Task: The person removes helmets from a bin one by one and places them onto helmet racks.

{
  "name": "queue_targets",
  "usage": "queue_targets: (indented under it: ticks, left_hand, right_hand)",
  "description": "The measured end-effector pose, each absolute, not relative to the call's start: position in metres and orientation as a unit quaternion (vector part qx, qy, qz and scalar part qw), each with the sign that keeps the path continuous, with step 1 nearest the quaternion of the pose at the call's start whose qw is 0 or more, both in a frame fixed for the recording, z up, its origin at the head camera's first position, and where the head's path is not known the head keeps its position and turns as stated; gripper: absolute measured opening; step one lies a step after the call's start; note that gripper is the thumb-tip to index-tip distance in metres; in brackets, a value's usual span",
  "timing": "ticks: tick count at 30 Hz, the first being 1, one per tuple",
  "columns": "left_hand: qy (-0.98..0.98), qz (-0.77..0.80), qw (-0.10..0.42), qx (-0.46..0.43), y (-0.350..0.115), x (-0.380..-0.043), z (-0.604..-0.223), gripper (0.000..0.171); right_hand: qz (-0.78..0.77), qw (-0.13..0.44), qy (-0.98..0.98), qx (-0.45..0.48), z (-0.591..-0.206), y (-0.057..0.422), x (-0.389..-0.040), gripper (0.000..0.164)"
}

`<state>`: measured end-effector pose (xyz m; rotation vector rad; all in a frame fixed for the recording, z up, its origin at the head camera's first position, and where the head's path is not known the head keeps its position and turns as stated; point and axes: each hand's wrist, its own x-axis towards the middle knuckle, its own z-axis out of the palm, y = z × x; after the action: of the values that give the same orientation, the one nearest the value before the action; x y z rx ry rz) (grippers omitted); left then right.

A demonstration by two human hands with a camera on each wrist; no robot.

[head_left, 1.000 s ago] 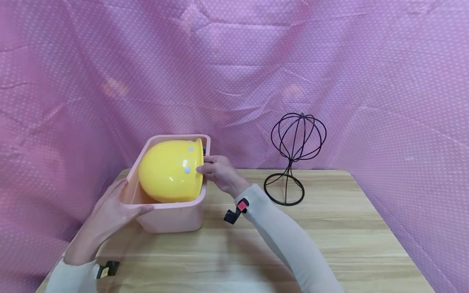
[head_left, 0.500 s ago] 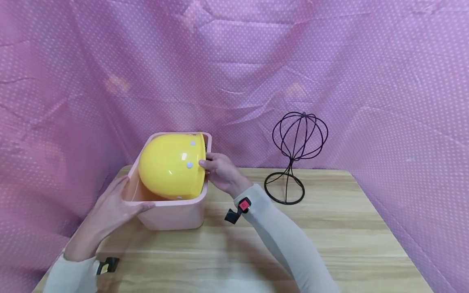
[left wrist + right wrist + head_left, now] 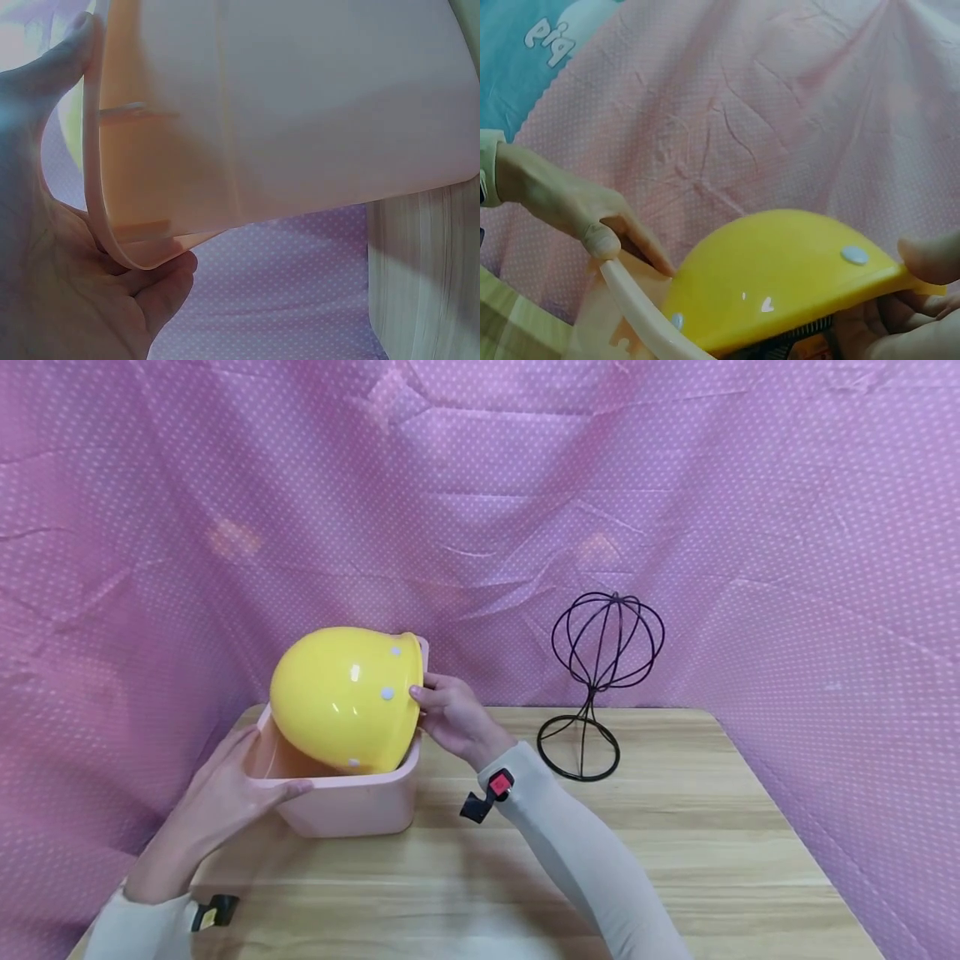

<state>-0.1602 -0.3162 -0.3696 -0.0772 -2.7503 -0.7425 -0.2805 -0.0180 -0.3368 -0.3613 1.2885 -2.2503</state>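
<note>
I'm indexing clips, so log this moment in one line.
left hand: grips pale pink plastic bin; right hand: pinches glossy yellow domed helmet; helmet: sideways, partly inside bin; black wire stand: upright

Wire stand (image 3: 592, 689), drape (image 3: 480, 485), perhaps blue cloth (image 3: 502, 79)

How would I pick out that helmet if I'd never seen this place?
On the wooden table, find the pink bin at the left. The helmet sticks out of its top, held by the right hand: glossy solid yellow, unlike the open black wire stand.
</note>
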Motion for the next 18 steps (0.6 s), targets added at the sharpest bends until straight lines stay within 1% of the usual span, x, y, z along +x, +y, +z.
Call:
queue_targets:
  ticks: [5, 9, 13, 18]
  left_hand:
    - [-0.957, -0.254, 0.140, -0.019, -0.316, -0.160, -0.370, 0.112]
    - [-0.961, -0.248, 0.124, -0.003, -0.316, -0.158, -0.369, 0.119]
    - [-0.961, -0.245, 0.124, -0.001, -0.315, -0.158, -0.370, 0.120]
    - [-0.967, -0.231, 0.112, 0.002, -0.315, -0.159, -0.368, 0.126]
  right_hand:
    - [-0.842, 0.243, 0.457, -0.153, -0.336, -0.014, -0.279, 0.047]
    - [-0.848, 0.234, 0.449, -0.158, -0.336, -0.012, -0.278, 0.046]
    - [-0.857, 0.220, 0.439, -0.158, -0.335, -0.010, -0.277, 0.045]
    - [-0.872, 0.203, 0.413, -0.167, -0.333, -0.005, -0.274, 0.045]
